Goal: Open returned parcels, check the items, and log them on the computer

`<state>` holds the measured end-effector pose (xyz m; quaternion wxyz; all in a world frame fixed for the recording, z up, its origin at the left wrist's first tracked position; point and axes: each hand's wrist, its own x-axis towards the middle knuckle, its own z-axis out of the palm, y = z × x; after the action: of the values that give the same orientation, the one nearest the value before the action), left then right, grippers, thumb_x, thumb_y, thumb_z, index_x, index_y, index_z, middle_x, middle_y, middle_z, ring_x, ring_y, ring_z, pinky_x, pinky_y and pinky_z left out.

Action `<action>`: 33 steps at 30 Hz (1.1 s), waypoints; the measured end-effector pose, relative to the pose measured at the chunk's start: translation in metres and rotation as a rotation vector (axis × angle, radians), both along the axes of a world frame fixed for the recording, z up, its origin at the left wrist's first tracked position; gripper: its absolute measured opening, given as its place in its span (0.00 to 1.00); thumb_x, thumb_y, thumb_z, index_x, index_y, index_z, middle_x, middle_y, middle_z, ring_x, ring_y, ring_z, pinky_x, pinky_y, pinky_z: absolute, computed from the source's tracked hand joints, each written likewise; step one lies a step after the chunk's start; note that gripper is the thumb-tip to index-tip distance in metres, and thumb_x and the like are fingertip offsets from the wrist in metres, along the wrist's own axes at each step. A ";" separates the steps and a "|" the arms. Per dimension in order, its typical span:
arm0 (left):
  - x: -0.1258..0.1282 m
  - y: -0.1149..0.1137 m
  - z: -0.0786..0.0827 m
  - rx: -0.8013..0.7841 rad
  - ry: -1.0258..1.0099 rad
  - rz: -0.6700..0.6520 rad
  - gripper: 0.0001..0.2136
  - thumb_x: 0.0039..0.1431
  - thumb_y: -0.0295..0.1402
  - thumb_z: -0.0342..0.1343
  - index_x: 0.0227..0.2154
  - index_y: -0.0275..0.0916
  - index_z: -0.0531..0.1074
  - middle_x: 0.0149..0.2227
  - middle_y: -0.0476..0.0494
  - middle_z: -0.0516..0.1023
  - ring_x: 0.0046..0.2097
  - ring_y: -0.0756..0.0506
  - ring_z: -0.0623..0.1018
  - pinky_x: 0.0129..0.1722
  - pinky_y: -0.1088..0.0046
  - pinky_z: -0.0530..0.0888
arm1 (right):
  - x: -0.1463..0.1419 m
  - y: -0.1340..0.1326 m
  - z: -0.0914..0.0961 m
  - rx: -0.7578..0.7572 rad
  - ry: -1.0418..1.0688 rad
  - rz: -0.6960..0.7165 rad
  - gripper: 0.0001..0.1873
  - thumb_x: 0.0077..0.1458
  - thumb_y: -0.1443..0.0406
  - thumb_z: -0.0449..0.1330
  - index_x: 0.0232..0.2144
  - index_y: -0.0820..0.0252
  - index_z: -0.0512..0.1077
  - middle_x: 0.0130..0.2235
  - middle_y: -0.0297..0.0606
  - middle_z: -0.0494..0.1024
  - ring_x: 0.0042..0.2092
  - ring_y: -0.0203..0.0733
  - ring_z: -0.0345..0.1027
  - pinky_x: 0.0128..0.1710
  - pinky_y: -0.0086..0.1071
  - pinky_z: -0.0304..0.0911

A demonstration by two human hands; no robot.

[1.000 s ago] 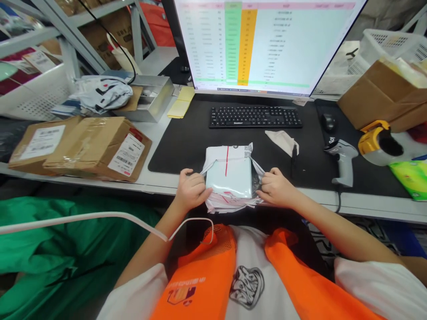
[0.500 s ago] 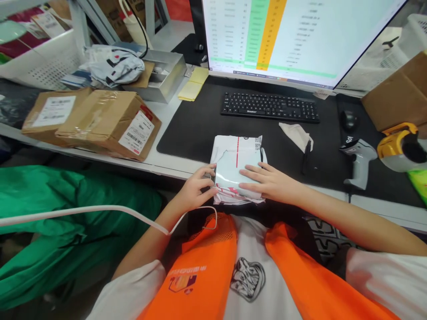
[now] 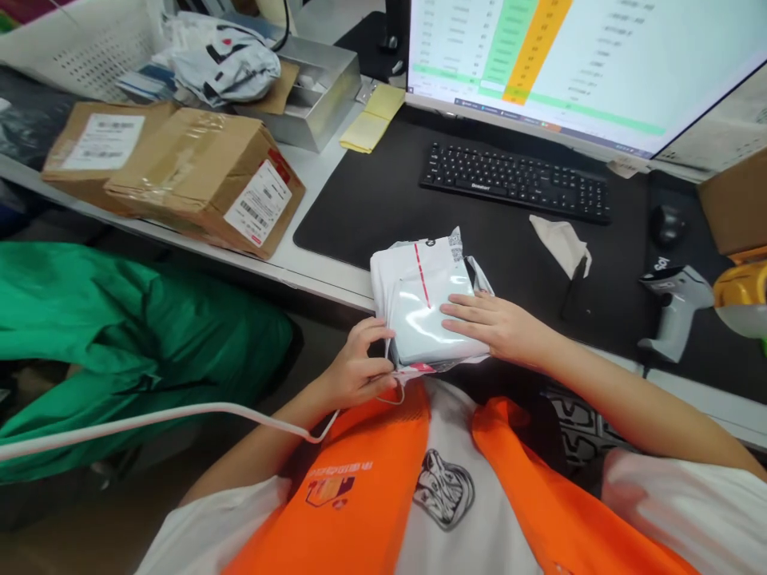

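The white plastic-wrapped packet (image 3: 413,331) lies at the front edge of the desk (image 3: 317,266), its far part over the black mat (image 3: 351,212) and its near end reaching towards the person's orange vest (image 3: 353,495). The right hand (image 3: 506,326) is opened flat, palm down, the fingers stretched out side by side across the right part of the packet's shiny top; it presses or rests there and has nothing clasped. The left hand (image 3: 363,363) is half curled at the near left side, a gap showing between forefinger and thumb, with the fingertips against the packet's edge — whether they pinch the plastic I cannot tell.

The packet lies flat, its far end towards the keyboard (image 3: 515,182) and the monitor (image 3: 575,68). A red dashed line (image 3: 423,275) on the wrapper runs from the far edge towards the person, its far end leaning left. The outline is nearly square — the long axis seems to run the same way, near to far, though this is hard to settle. Loose plastic sticks up at the far right corner.
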<state>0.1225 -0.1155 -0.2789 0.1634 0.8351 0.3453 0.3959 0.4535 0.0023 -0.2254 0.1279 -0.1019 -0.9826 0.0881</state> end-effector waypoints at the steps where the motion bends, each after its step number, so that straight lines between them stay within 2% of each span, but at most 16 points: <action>1: 0.001 -0.002 0.004 0.010 0.017 0.023 0.10 0.66 0.36 0.60 0.29 0.40 0.78 0.55 0.36 0.69 0.64 0.34 0.66 0.64 0.49 0.69 | -0.003 -0.001 0.002 -0.012 0.020 0.014 0.29 0.66 0.74 0.49 0.67 0.61 0.66 0.67 0.47 0.69 0.72 0.49 0.54 0.67 0.49 0.61; 3: 0.006 -0.004 0.015 0.034 0.055 0.099 0.10 0.64 0.35 0.61 0.27 0.38 0.75 0.53 0.36 0.70 0.62 0.35 0.67 0.63 0.49 0.69 | -0.008 -0.002 0.006 -0.035 0.057 0.023 0.29 0.67 0.74 0.50 0.68 0.62 0.64 0.66 0.48 0.69 0.72 0.49 0.52 0.67 0.47 0.63; 6: 0.016 -0.001 0.033 0.090 0.090 0.196 0.08 0.62 0.34 0.64 0.29 0.37 0.74 0.57 0.34 0.69 0.64 0.32 0.66 0.64 0.47 0.67 | -0.017 -0.002 0.014 -0.058 0.105 -0.008 0.31 0.67 0.74 0.52 0.70 0.62 0.61 0.66 0.50 0.70 0.72 0.50 0.54 0.66 0.47 0.64; 10: 0.024 0.003 0.052 0.150 0.034 0.187 0.05 0.60 0.32 0.63 0.30 0.39 0.74 0.59 0.37 0.69 0.66 0.32 0.64 0.64 0.46 0.67 | -0.023 0.004 0.026 -0.089 0.147 -0.041 0.31 0.67 0.73 0.55 0.70 0.59 0.62 0.65 0.48 0.71 0.69 0.51 0.60 0.65 0.48 0.66; 13: 0.025 0.002 0.056 0.155 -0.001 0.157 0.05 0.59 0.30 0.64 0.29 0.40 0.74 0.57 0.38 0.71 0.64 0.34 0.66 0.64 0.46 0.66 | -0.023 0.011 0.031 -0.110 0.163 -0.034 0.29 0.68 0.69 0.58 0.69 0.57 0.64 0.64 0.47 0.73 0.67 0.51 0.63 0.65 0.46 0.67; 16: 0.024 -0.002 0.049 0.148 0.003 0.127 0.07 0.57 0.31 0.65 0.26 0.42 0.73 0.55 0.40 0.73 0.62 0.36 0.67 0.65 0.47 0.64 | -0.023 0.013 0.033 -0.135 0.182 -0.025 0.27 0.68 0.67 0.59 0.68 0.57 0.66 0.63 0.46 0.73 0.67 0.50 0.65 0.64 0.46 0.68; 22: 0.006 -0.010 0.021 0.247 0.053 0.131 0.09 0.58 0.35 0.65 0.25 0.43 0.73 0.49 0.43 0.76 0.58 0.39 0.70 0.63 0.50 0.65 | -0.021 0.012 0.032 -0.183 0.184 -0.036 0.25 0.69 0.67 0.58 0.66 0.56 0.69 0.63 0.45 0.74 0.66 0.49 0.65 0.65 0.45 0.67; 26: -0.011 -0.007 0.018 0.208 0.052 0.182 0.11 0.58 0.33 0.65 0.22 0.41 0.71 0.48 0.41 0.74 0.57 0.38 0.71 0.57 0.52 0.69 | -0.012 0.020 0.030 -0.217 0.231 -0.131 0.23 0.69 0.63 0.58 0.65 0.54 0.71 0.62 0.44 0.75 0.65 0.50 0.68 0.66 0.47 0.66; 29: -0.014 0.000 0.015 0.227 0.060 0.171 0.11 0.58 0.31 0.65 0.23 0.40 0.71 0.52 0.40 0.75 0.58 0.37 0.72 0.54 0.53 0.71 | -0.010 0.025 0.032 -0.249 0.252 -0.176 0.22 0.69 0.62 0.58 0.63 0.53 0.73 0.62 0.42 0.75 0.64 0.50 0.68 0.66 0.47 0.66; 33: -0.009 0.011 0.003 0.329 -0.059 0.296 0.06 0.57 0.33 0.67 0.28 0.43 0.75 0.54 0.42 0.75 0.57 0.37 0.74 0.54 0.51 0.73 | -0.015 0.030 0.044 -0.364 0.289 -0.269 0.19 0.67 0.60 0.60 0.58 0.52 0.78 0.59 0.40 0.78 0.62 0.51 0.71 0.66 0.46 0.65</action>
<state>0.1134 -0.1040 -0.2755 -0.0249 0.7787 0.3899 0.4908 0.4381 0.0328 -0.1813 0.2572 -0.2391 -0.8997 0.2594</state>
